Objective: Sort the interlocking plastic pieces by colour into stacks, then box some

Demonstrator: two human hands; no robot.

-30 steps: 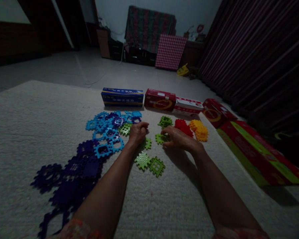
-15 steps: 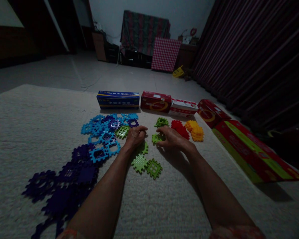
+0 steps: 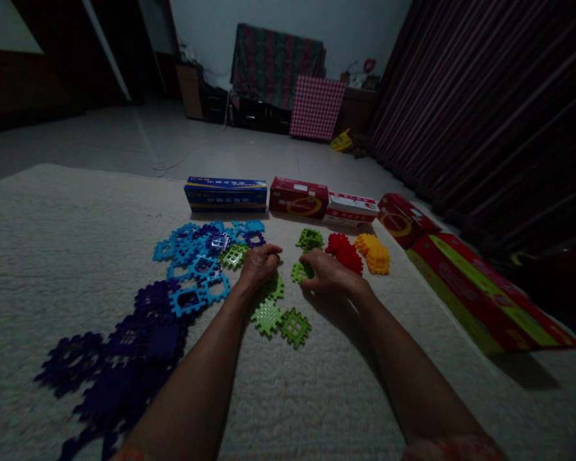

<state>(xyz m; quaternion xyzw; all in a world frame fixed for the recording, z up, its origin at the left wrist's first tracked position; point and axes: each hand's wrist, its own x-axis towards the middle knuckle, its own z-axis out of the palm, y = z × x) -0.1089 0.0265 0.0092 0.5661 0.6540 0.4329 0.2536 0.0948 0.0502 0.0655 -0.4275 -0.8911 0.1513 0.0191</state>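
Observation:
My left hand [image 3: 260, 266] hovers just right of the blue pile, fingers loosely bent toward the right, a small gap between thumb and forefinger and nothing visible in it. Partly beneath its wrist lies a green interlocking tile [image 3: 277, 288]. My right hand [image 3: 330, 272] has thumb and fingers around the edge of another green tile [image 3: 297, 273] on the mat; its far side is hidden by the hand. Beyond that sits a small green stack [image 3: 310, 239]. Nearer me are a solid green tile [image 3: 267, 317] and a window-patterned green tile [image 3: 296, 327].
Light-blue tiles [image 3: 187, 246] and dark purple tiles [image 3: 125, 358] spread across the left. Red tiles [image 3: 344, 253] and yellow tiles [image 3: 374, 253] are piled at right. A blue box [image 3: 226, 195], red box [image 3: 298, 197] and white-red box [image 3: 351, 209] line the back; a long red-green box [image 3: 480, 288] stands right.
Both hands stay in almost the same places, the right one drawn slightly left around the green tile. The whole view has shifted a little; the tiles lie as before.

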